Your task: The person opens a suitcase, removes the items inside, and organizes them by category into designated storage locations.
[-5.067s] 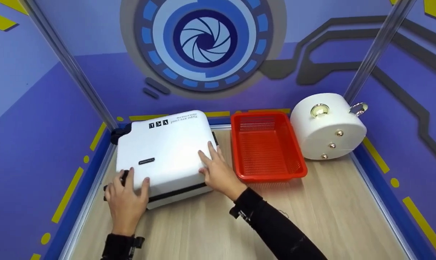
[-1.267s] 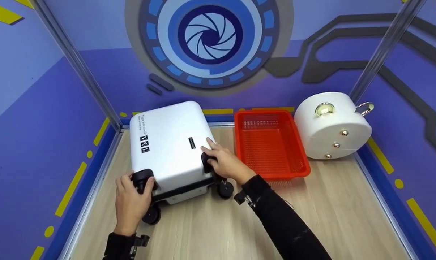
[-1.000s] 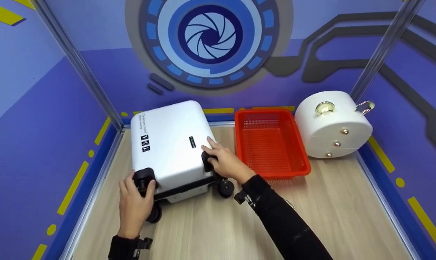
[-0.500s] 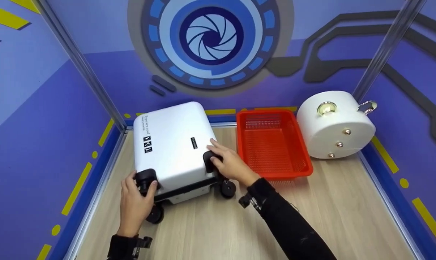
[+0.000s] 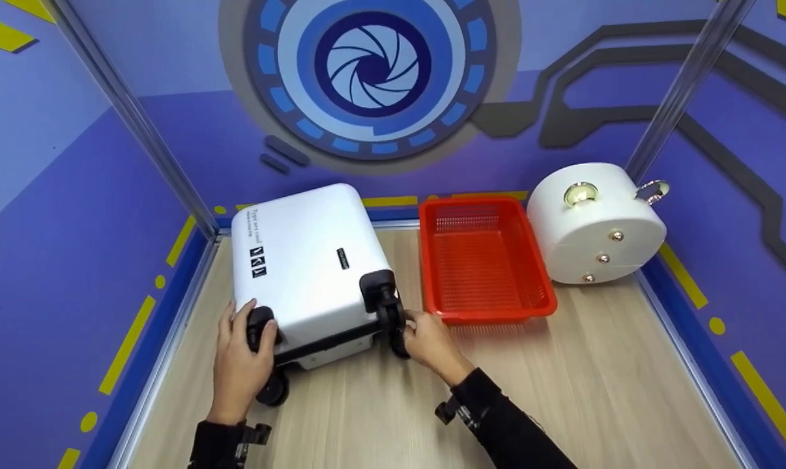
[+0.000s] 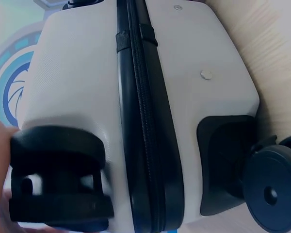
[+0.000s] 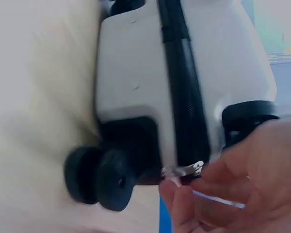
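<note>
A white hard-shell suitcase point(image 5: 302, 254) lies flat on the table, its wheeled end towards me. My left hand point(image 5: 242, 368) grips the upper left wheel point(image 6: 58, 174), thumb and fingers on either side of it. At the right corner, my right hand point(image 5: 432, 342) is beside the upper right wheel point(image 5: 388, 309). In the right wrist view its fingertips pinch a metal zipper pull point(image 7: 186, 170) on the black zipper band point(image 7: 186, 102). The zipper looks closed along this end, also in the left wrist view. The lower left wheel point(image 5: 274, 389) touches the table.
Right of the suitcase stands an empty red plastic basket point(image 5: 487, 312). Beyond it, a white round-sided case point(image 5: 595, 228) with gold studs and ring handles leans near the right wall. Blue printed panels point(image 5: 191, 137) enclose the wooden table point(image 5: 497, 391) at the back and sides.
Since the oldest frame, the suitcase has been turned so its wheels face me. In the last half second my right hand left the upper right wheel and moved down to the zipper.
</note>
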Available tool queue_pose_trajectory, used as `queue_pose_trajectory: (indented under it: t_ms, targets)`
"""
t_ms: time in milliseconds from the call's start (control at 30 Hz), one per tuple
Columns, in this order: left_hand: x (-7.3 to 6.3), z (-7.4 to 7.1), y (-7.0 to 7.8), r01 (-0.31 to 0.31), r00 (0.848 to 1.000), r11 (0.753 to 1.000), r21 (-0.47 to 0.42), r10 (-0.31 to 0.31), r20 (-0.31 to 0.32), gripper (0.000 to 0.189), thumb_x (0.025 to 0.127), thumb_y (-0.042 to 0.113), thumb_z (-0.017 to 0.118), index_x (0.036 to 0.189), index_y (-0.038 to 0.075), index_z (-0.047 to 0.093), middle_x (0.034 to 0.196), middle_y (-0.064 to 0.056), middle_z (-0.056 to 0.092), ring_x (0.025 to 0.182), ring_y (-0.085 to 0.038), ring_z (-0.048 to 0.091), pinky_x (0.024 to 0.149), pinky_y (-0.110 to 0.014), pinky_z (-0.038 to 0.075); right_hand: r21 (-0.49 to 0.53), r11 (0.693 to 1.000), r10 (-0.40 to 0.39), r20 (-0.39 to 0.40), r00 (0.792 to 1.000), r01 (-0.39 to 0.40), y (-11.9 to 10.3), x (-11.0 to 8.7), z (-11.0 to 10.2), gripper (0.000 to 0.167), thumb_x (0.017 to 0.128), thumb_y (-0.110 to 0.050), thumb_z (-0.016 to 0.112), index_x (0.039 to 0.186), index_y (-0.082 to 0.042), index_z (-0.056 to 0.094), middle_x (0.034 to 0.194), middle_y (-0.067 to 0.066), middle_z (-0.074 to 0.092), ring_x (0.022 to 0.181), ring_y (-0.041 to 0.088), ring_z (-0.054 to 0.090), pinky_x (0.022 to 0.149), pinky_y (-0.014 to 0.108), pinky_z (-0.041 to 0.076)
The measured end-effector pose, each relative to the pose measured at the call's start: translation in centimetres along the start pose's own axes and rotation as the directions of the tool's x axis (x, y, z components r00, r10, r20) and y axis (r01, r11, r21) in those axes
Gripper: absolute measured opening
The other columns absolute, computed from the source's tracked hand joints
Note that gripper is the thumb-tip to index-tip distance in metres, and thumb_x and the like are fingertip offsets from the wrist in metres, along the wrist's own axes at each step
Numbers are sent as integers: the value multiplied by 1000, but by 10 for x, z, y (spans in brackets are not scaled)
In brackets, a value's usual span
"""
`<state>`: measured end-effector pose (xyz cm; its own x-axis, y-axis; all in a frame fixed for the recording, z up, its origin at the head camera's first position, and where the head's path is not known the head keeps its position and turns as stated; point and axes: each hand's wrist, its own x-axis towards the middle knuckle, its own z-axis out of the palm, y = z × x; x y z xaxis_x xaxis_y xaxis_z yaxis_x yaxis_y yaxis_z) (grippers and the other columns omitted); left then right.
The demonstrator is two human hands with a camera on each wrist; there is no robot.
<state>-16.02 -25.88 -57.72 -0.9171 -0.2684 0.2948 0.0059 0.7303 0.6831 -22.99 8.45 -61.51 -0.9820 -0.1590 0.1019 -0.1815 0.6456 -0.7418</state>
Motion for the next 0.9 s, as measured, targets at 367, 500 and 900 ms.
queue_pose_trajectory:
  t_ms: [367,500,900]
  targets:
    - [3,-2,8,19,1000,999,27,-19,4,63,111,46,66,164,16,49,178,-24,29,157,-54,42,113,-76,44,-71,997,-9,-74,997,4,12,5,19,8,90,-15,85,85,-12,80,82,4,79,76,20,68,74,45,58]
    - [3,-1,6,36,999,998,45,-37,15,76,105,57,72,165,19,46,178,-23,28,152,-54,47,107,-74,47,-80,997,-3,-93,996,-4,14,4,21,4,89,-14,82,89,-10,82,87,8,81,81,25,74,77,47,60]
    - [-1,1,6,64,998,997,53,-64,1,83,100,62,75,166,20,45,176,-22,30,140,-56,57,95,-72,54,-349,916,-239,-74,968,200,16,-10,23,30,93,-22,79,69,-10,64,69,5,64,58,29,67,54,46,54]
